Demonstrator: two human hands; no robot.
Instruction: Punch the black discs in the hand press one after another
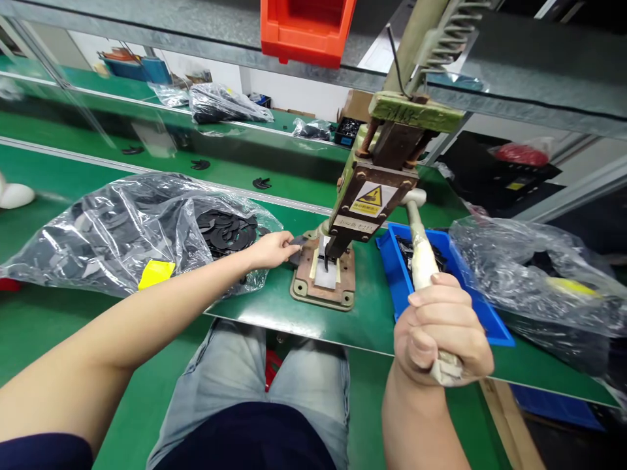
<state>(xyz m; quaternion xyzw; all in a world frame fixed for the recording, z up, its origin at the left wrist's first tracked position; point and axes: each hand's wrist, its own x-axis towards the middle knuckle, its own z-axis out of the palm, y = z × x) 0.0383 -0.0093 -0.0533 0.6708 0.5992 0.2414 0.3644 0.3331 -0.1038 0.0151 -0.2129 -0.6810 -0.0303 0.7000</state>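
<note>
My right hand (443,329) is wrapped round the tape-covered lever (424,258) of a green hand press (375,173). To the left of the press base (323,299), my left hand (273,250) pinches a flat dark piece (297,253), whose far end reaches the edge of the base. Beneath the ram, a small black part (326,261) sits over a light metal plate (325,281). Part of the piece in my left hand is hidden by my fingers.
A clear bag (122,228) of black flat parts lies left, open toward the press. A blue bin (392,274) with black parts stands right, beside another plastic bag (533,274). An orange bin (308,32) hangs over the shelf edge above.
</note>
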